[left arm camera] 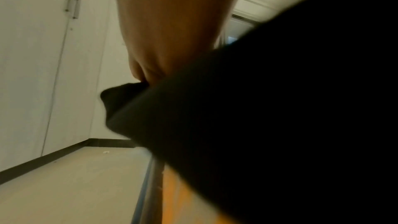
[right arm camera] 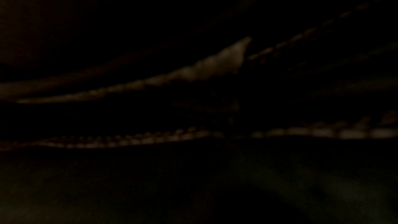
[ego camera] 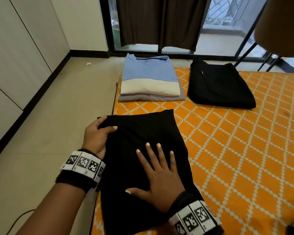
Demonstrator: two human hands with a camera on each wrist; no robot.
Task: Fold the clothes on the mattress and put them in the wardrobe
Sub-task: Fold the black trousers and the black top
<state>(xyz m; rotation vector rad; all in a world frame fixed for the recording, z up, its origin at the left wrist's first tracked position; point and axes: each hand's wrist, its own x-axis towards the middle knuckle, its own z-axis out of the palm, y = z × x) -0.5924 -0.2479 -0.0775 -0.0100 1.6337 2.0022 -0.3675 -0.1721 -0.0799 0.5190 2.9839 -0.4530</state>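
Note:
A black garment (ego camera: 143, 129) lies folded long at the near left edge of the orange patterned mattress (ego camera: 236, 141). My left hand (ego camera: 98, 133) grips its far left corner, thumb on top and fingers under the cloth; the left wrist view shows that hand (left arm camera: 172, 31) and the black garment (left arm camera: 269, 108) close up. My right hand (ego camera: 159, 175) lies flat on the middle of the garment with fingers spread. The right wrist view is dark. Farther back sit a folded stack topped by a blue and cream shirt (ego camera: 149, 77) and a folded black piece (ego camera: 219, 85).
White wardrobe doors (ego camera: 20, 48) line the left wall across a beige floor (ego camera: 58, 116). Dark curtains (ego camera: 159, 22) hang over a glass door behind the mattress. A tan lamp shade (ego camera: 282, 28) hangs at the top right. The right part of the mattress shows bare orange pattern.

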